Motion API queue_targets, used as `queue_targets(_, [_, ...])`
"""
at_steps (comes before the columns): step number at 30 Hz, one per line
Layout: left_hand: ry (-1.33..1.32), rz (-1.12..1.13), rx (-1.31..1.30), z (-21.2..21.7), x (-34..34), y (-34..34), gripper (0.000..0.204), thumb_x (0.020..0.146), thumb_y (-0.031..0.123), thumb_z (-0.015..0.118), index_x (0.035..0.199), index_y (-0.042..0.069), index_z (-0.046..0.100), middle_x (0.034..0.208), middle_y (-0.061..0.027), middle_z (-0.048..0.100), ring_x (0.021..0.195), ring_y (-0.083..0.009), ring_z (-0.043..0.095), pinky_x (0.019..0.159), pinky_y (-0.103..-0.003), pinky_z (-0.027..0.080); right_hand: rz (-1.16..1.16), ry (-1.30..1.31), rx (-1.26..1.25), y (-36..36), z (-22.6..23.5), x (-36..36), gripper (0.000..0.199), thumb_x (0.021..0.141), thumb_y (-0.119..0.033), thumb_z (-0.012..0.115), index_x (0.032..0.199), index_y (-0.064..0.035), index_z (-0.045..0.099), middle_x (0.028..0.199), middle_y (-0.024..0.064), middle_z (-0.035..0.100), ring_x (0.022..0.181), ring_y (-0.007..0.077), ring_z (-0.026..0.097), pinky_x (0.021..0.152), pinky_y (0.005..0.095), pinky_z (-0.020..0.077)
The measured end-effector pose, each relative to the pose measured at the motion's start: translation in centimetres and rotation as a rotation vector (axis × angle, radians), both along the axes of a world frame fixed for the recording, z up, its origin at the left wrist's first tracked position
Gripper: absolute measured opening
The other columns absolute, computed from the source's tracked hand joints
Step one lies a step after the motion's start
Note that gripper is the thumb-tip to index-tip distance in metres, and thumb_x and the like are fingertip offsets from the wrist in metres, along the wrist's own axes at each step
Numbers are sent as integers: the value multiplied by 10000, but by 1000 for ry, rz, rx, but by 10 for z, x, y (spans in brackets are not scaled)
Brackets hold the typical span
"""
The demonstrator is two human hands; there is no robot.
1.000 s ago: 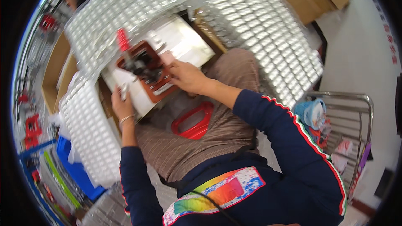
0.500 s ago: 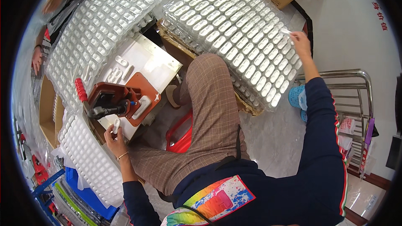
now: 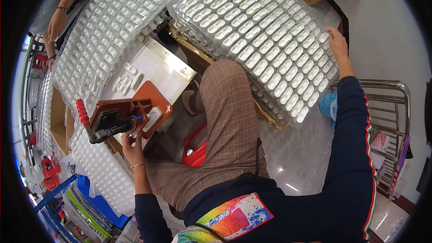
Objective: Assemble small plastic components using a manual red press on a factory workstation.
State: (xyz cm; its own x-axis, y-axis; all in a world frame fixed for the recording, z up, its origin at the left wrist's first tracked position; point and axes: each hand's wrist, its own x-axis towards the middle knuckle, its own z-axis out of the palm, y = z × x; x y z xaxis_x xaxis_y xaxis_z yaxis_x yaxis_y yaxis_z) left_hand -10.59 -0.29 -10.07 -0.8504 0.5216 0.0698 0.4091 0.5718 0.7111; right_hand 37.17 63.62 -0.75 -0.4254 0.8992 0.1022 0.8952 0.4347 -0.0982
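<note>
My left hand [image 3: 133,148] is closed in a pinch beside a red-brown hand press [image 3: 121,112] with a red-gripped lever [image 3: 82,111]. Between its fingertips is a small white oval piece, now nearly edge-on and mostly hidden. A longer white rounded block [image 3: 153,118] lies on the press's base plate [image 3: 161,103], close to those fingers. At the far right corner of a clear blister tray [image 3: 265,51] filled with white oval pieces, my right hand [image 3: 339,47] has its fingers bent together over an end pocket. What those fingers grip cannot be made out.
Several loose white pieces [image 3: 123,83] lie on the white work board [image 3: 155,63]. Another filled tray [image 3: 108,27] stands far left, and a white tray [image 3: 101,171] is near left. Another person's arm [image 3: 65,11] is at the upper left. A metal rack [image 3: 382,85] stands right.
My left hand has moved slightly right toward the press, turning the white piece edge-on. My right hand has shifted right at the tray's corner. The other person's hands have moved.
</note>
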Motion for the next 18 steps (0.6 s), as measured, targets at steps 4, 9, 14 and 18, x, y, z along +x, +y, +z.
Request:
queue_targets(4, [-46,75,-66,11,-1,-7,269,822,115,766,1045,56,629,831,5,552,685,-89,507,654,-244,445,103,130,158,-5,-52,-2,398,979,-226,489,1341,-62,493,1435,169,461,1338,336,407,1096,409,339])
queue_targets(9, [-44,73,0,14,6,8,295,827,173,770,1091,80,678,1009,-26,669,789,-134,601,759,-269,508,218,-3,321,49,-121,55,545,996,-303,490,1411,39,401,1502,242,350,1412,367,305,1175,419,215])
queue_targets(14, [-39,10,163,9,11,6,323,788,144,785,1089,88,683,1010,-29,665,815,-142,589,738,-282,491,268,14,307,99,-103,65,609,998,-385,486,1413,51,393,1488,261,348,1379,382,333,1151,420,245])
queue_targets(18, [94,-88,72,15,10,18,336,727,164,800,1035,87,690,948,-69,619,842,-238,582,764,-349,482,281,139,180,58,-101,-6,586,1008,-377,476,1458,-14,380,1547,206,295,1435,338,274,1162,402,228])
